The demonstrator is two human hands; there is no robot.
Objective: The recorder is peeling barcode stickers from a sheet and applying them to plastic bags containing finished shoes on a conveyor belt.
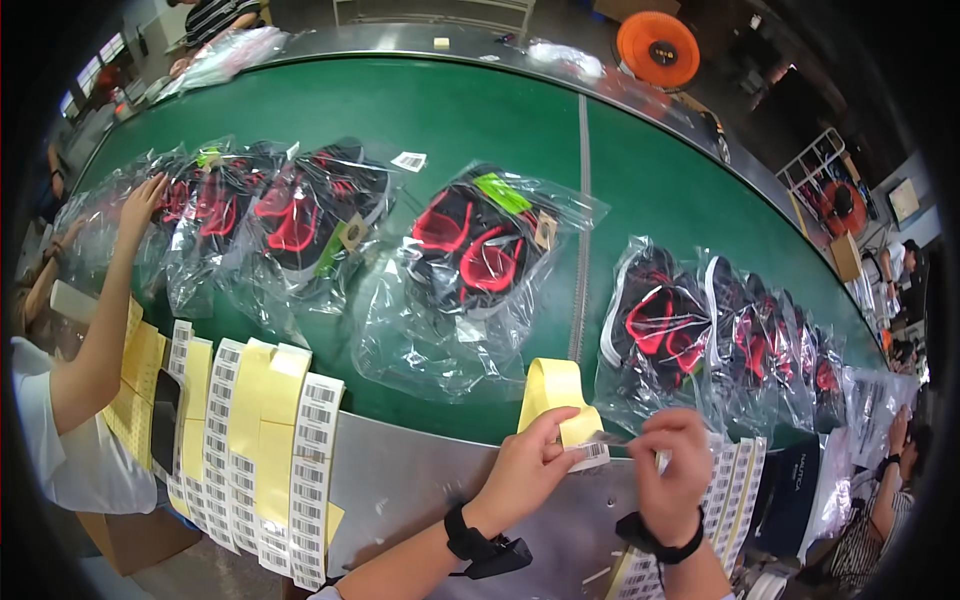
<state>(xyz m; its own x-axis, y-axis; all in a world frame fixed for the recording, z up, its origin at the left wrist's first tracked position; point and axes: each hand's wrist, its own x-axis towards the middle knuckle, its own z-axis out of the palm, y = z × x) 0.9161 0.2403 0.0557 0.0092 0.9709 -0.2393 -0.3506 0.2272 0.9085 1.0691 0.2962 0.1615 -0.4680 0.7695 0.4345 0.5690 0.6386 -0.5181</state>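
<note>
My left hand [530, 462] pinches a curled yellow strip of label backing [556, 388], which loops up above the fingers. A white barcode label [592, 456] shows at the strip's lower end. To its right, my right hand [676, 470] is closed, its fingertips pressed together over a thin, greyish object that points at the label; its kind is too blurred to make out. Just beyond my hands, on the green conveyor belt [400, 100], lies a clear bag with black and red shoes [490, 262]. Another bagged pair [650, 325] lies to the right.
Several bagged shoes [300, 215] line the belt at left, where a co-worker's arm [115, 300] reaches over. Barcode label sheets [315, 450] hang over the metal edge [400, 490]. A loose label [409, 161] lies on the belt. An orange fan [658, 50] stands beyond.
</note>
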